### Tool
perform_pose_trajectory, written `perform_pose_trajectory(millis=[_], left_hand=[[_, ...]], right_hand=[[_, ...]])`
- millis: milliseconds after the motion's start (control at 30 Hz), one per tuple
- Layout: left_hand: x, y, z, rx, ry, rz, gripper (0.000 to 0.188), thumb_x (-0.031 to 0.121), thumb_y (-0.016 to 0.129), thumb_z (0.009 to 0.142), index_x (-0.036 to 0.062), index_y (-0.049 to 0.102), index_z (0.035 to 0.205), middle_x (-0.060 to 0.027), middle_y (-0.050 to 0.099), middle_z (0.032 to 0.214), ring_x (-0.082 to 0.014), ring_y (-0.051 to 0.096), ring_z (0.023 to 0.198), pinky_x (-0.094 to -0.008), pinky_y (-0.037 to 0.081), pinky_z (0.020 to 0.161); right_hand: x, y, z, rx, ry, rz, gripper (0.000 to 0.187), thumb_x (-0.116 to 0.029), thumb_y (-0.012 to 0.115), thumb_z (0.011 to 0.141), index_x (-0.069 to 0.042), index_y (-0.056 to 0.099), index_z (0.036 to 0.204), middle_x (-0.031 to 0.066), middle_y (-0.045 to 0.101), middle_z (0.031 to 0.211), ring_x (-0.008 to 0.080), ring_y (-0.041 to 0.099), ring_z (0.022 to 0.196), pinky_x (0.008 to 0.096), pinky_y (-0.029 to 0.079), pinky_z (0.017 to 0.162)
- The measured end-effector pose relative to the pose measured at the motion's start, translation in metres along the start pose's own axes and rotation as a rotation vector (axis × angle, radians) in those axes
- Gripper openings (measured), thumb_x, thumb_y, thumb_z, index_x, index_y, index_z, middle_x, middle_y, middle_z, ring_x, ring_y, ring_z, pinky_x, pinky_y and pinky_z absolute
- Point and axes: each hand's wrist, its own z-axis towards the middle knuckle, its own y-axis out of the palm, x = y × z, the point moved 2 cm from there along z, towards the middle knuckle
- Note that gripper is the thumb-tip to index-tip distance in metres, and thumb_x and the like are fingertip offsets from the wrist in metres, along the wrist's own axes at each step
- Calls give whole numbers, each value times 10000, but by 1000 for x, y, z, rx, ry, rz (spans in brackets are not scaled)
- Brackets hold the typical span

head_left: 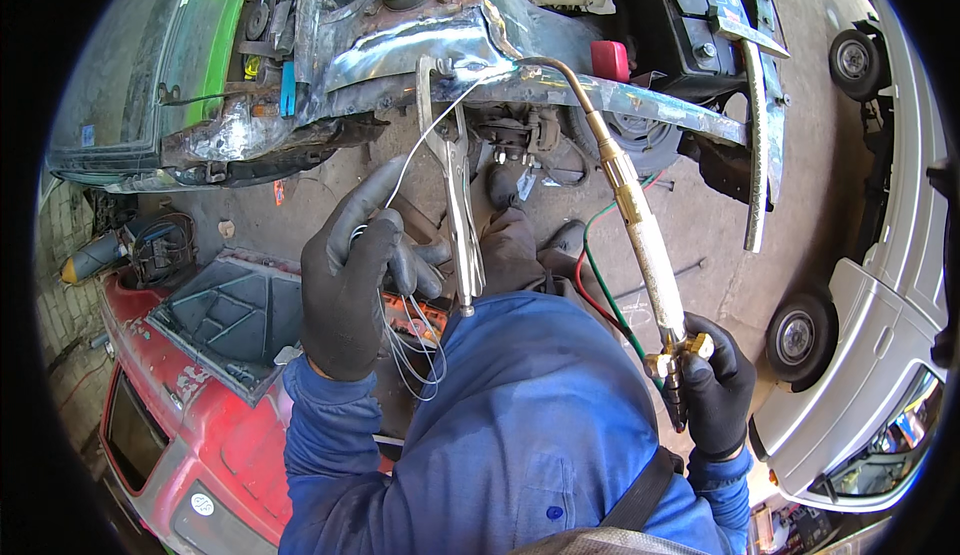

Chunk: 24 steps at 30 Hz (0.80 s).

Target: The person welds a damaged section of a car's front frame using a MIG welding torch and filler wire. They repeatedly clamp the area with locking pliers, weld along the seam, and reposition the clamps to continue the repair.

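Observation:
My left hand [358, 280], in a dark glove, pinches a thin filler wire [418, 139]. Its loose coils hang below the fingers, and its far end reaches up to the seam of a bare metal car body panel [375, 58]. In my gloved right hand [718, 387] is a brass gas welding torch [645, 240], gripped at its valve end. The torch's bent tip points left at the seam, where a small bright glow shows beside the wire's end. Locking pliers [462, 220] are clamped on the panel edge and hang down between my hands.
Green and red hoses [592, 263] run down near the torch. A car battery [685, 15] and a red block-shaped thing [610, 61] sit at the upper right. A red car body [240, 435] stands at left, a white van [880, 325] at right.

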Motion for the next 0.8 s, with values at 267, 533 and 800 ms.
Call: perform_pose_trajectory(millis=[267, 533, 800], left_hand=[[6, -3, 0, -54, 0, -30, 511, 152, 476, 1128, -88, 491, 1579, -18, 530, 623, -144, 625, 580, -416, 653, 886], [5, 0, 0, -49, 53, -10, 501, 154, 482, 1122, -78, 519, 1565, -22, 526, 619, -148, 624, 580, -416, 660, 881], [7, 2, -2, -23, 4, -19, 505, 153, 482, 1120, -79, 516, 1568, -21, 522, 617, -147, 627, 580, -418, 663, 871]], right_hand=[[-1, -1, 1, -12, -8, -2, 463, -216, 702, 1018, 79, 674, 1374, 152, 745, 1270, 210, 707, 1129, 377, 557, 1015], [3, -2, 0, 2, -13, 25, 558, -351, 752, 1038, 73, 671, 1391, 143, 739, 1281, 203, 691, 1154, 379, 543, 1036], [1, -2, 0, 9, -62, -7, 611, -427, 755, 1040, 70, 675, 1386, 141, 739, 1271, 205, 696, 1134, 380, 552, 1019]])
